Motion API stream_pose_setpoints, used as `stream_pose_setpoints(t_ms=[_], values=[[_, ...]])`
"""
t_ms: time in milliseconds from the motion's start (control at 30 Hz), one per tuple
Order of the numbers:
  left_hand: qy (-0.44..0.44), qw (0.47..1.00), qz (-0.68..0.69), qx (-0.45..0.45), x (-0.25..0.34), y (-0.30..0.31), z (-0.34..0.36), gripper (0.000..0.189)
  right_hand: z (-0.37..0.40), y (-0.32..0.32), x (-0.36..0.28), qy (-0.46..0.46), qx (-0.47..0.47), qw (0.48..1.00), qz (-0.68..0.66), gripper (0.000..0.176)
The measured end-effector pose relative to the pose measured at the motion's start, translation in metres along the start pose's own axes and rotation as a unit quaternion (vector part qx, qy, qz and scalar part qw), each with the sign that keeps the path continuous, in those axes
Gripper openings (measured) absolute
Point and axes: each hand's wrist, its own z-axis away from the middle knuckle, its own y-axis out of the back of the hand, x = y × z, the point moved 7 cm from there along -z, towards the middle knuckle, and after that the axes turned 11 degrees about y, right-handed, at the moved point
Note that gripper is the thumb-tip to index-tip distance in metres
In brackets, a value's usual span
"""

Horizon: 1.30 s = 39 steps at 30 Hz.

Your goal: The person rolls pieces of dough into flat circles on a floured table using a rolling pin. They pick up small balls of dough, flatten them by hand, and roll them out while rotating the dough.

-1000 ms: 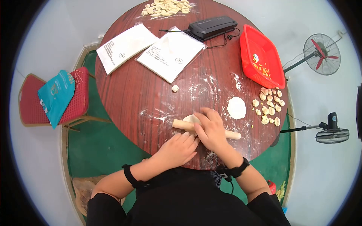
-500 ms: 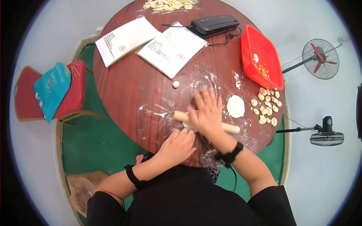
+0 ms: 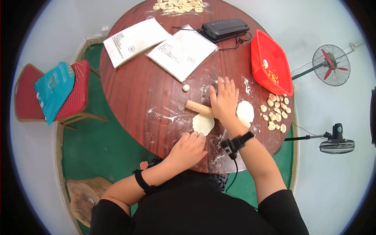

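My right hand (image 3: 225, 102) lies flat with fingers stretched forward, its palm over the wooden rolling pin (image 3: 197, 108). The pin's right part is hidden under the hand and forearm. Just on the near side of the pin is a thin round dough wrapper (image 3: 203, 124). At the wrapper's near edge rest the fingertips of my left hand (image 3: 187, 150), its thumb held apart. A second rolled wrapper (image 3: 245, 111) lies right of my right hand, partly covered by the forearm. Beyond the pin sits a small dough ball (image 3: 186, 88).
Flour marks the round wooden table (image 3: 129, 98). Small dough pieces (image 3: 277, 113) lie at the right under a red basket (image 3: 276, 58). Farther back are two white packets (image 3: 182, 55), a black device (image 3: 225, 29) with a cord, and shaped dough pieces (image 3: 178, 6).
My right hand has moved forward and right, and the rolling pin has gone forward off the wrapper, which now shows more fully. My left hand stays near the wrapper's edge.
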Motion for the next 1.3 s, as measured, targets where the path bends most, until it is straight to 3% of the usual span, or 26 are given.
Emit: stream_pose_setpoints(t_ms=[100, 167, 200, 267, 300, 400, 633, 733, 767, 833, 900, 1000, 1067, 1100, 1167, 1300], values=[[0.005, 1.000, 0.001, -0.029, -0.001, 0.001, 0.000, 0.050, 0.038, -0.006, -0.025, -0.017, -0.122, 0.991, -0.052, 0.062], [0.017, 0.993, -0.005, -0.118, -0.001, -0.011, 0.001, 0.051, 0.064, 0.000, -0.041, 0.020, -0.166, 0.984, -0.052, 0.063], [0.016, 0.993, -0.002, -0.119, -0.001, -0.013, 0.002, 0.051, 0.060, 0.003, -0.041, 0.030, -0.139, 0.989, -0.031, 0.064], [0.005, 1.000, 0.005, -0.018, 0.000, -0.003, 0.001, 0.053, 0.028, -0.001, -0.025, 0.017, -0.084, 0.996, -0.002, 0.064], [0.003, 1.000, 0.005, -0.021, 0.001, -0.003, 0.001, 0.053, 0.013, 0.000, -0.016, 0.007, -0.030, 0.999, 0.027, 0.063], [0.015, 0.998, 0.022, -0.050, -0.001, -0.006, -0.001, 0.055, -0.012, -0.005, 0.012, -0.062, 0.006, 0.998, -0.010, 0.059], [0.016, 0.999, 0.024, -0.021, -0.001, -0.007, 0.002, 0.056, 0.006, 0.022, 0.039, -0.044, 0.097, 0.989, -0.099, 0.042], [0.014, 1.000, 0.010, -0.010, -0.002, -0.008, 0.002, 0.056, 0.019, 0.026, 0.014, -0.030, -0.080, 0.971, -0.225, 0.038], [0.014, 1.000, 0.003, -0.006, -0.003, -0.009, 0.003, 0.056, 0.025, 0.028, 0.010, -0.029, -0.080, 0.970, -0.226, 0.038], [0.011, 1.000, 0.003, -0.003, -0.006, -0.009, 0.002, 0.055, 0.034, 0.024, -0.013, 0.122, -0.158, 0.966, -0.162, 0.040], [0.006, 1.000, 0.004, -0.001, -0.009, -0.007, -0.002, 0.055, 0.035, 0.016, -0.005, 0.120, -0.159, 0.965, -0.171, 0.037], [0.010, 1.000, 0.022, -0.015, -0.015, -0.003, -0.010, 0.053, 0.030, 0.013, 0.008, 0.078, -0.175, 0.952, -0.239, 0.035], [0.040, 0.997, 0.030, -0.050, -0.022, -0.007, -0.015, 0.053, 0.024, 0.018, 0.026, -0.052, -0.155, 0.918, -0.361, 0.032], [0.040, 0.998, 0.029, -0.050, -0.023, -0.008, -0.017, 0.053, 0.021, 0.026, 0.030, -0.052, -0.154, 0.918, -0.361, 0.032], [0.064, 0.997, 0.034, -0.023, -0.029, -0.008, -0.019, 0.053, 0.027, 0.031, 0.050, -0.231, -0.097, 0.778, -0.576, 0.031], [0.074, 0.997, 0.025, -0.007, -0.040, -0.004, -0.020, 0.052, 0.027, 0.052, 0.072, -0.217, -0.047, 0.826, -0.518, 0.028]])
